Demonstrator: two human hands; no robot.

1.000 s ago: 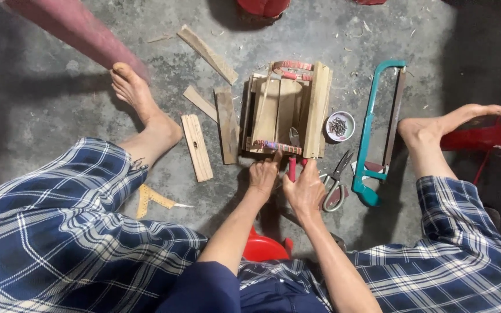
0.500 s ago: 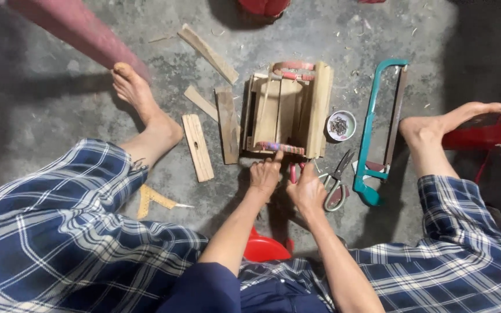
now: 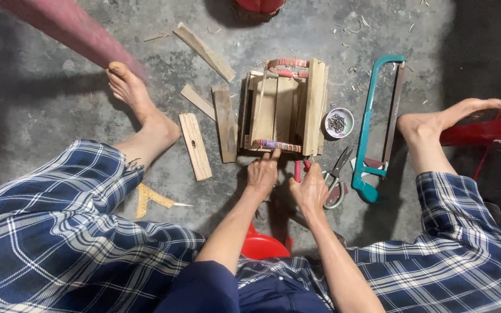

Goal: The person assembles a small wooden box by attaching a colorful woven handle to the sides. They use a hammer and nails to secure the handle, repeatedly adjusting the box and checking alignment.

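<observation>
A small wooden frame box (image 3: 283, 110) of slats lies on the concrete floor between my bare feet. A striped wrapped handle (image 3: 278, 145) runs along its near edge, another one sits at its far end. My left hand (image 3: 264, 172) touches the near handle with its fingertips. My right hand (image 3: 310, 189) is closed around red-handled pliers (image 3: 298, 168), whose tip reaches the box's near right corner.
Loose wood slats (image 3: 195, 145) lie left of the box. A small dish of nails (image 3: 338, 123), grey scissors (image 3: 336, 175) and a teal hacksaw (image 3: 378, 124) lie to the right. A yellow triangular piece (image 3: 149, 198) rests by my left leg. A red stool (image 3: 263, 246) is under me.
Both hands stayed at the box's near edge. My left hand's fingers shifted up onto the striped handle; the pliers moved slightly toward the box corner.
</observation>
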